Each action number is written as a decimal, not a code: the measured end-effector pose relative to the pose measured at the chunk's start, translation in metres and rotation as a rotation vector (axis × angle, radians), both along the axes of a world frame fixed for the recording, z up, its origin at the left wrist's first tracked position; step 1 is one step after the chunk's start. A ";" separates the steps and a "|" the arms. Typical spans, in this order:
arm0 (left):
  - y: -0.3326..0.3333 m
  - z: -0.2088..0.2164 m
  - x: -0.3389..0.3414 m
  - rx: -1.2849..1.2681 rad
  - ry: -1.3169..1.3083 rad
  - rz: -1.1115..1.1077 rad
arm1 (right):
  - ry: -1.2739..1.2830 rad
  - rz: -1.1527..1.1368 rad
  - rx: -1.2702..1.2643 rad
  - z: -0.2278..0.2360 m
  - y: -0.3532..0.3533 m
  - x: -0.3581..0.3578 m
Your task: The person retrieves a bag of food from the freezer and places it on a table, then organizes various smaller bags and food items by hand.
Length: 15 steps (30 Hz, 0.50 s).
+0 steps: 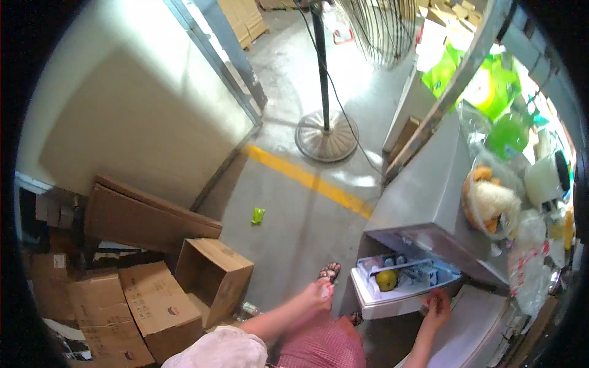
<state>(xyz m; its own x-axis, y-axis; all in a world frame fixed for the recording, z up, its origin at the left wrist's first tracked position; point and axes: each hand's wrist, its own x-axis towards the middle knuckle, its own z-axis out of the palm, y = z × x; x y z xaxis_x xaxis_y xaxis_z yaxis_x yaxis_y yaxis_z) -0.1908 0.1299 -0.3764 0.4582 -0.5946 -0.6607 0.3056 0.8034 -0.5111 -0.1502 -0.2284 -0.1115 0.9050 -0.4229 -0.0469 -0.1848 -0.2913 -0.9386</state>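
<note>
My left hand (321, 295) is raised over my lap with its fingers curled round something small and whitish, too unclear to name. On the right stands a grey refrigerator (405, 205) with its door (392, 308) swung open towards me. A yellow-green round fruit (386, 280) lies in the door's white shelf, and small clear containers or packs (423, 274) sit beside it. My right hand (437, 306) is at the near right end of that door, fingers bent together; whether it grips the edge or a small thing is hidden.
Brown cardboard boxes (162, 303) crowd the lower left. A green wrapper (257, 216) lies on the floor, short of a yellow line (307, 179). Ahead stands a fan's round base (327, 136) with a trailing cable. A bowl of food (491, 199) and plastic bags sit atop the refrigerator.
</note>
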 end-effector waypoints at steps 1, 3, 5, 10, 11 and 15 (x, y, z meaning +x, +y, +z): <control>0.001 -0.001 0.027 -0.007 0.090 -0.092 | 0.046 -0.028 0.016 0.007 -0.011 -0.011; 0.026 0.005 0.085 0.009 0.265 -0.265 | 0.069 -0.056 0.025 0.031 -0.021 -0.018; 0.130 0.030 0.208 0.583 0.229 -0.034 | 0.082 -0.025 0.079 0.054 0.001 -0.013; 0.223 0.307 0.487 1.019 -0.719 0.634 | 0.054 -0.245 -0.111 0.130 0.028 -0.023; 0.233 0.343 0.502 1.051 -0.721 0.741 | 0.035 -0.240 -0.124 0.127 0.014 -0.033; 0.336 0.264 0.413 1.374 -0.937 0.373 | 0.172 0.030 -0.303 0.109 0.006 -0.043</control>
